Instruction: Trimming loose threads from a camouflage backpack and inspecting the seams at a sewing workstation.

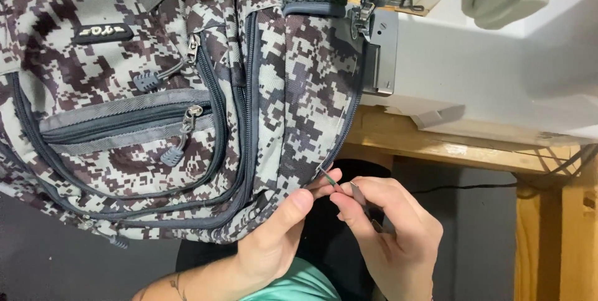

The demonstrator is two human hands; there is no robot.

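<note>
Two bare hands meet at the lower centre of the frame, at the bottom edge of a camouflage backpack (187,89) that fills the upper left and centre. Left hand (280,239): thumb and forefinger pinched on the fabric edge of the backpack beside its side seam, remaining fingers curled beneath. Right hand (392,232): fingers clenched around a small dark metal tool (364,204) (its exact kind cannot be told), whose thin tip (329,180) touches the seam just beside the left thumb. Backpack front pockets show grey zippers (187,120) with rubber pulls, closed. Upper edge of the backpack lies under the presser foot (361,18) of a pale sewing machine (486,70), upper right. Machine rests on a wooden table (436,145), whose leg stands at the lower right. Teal garment (299,285) visible at bottom centre.
</note>
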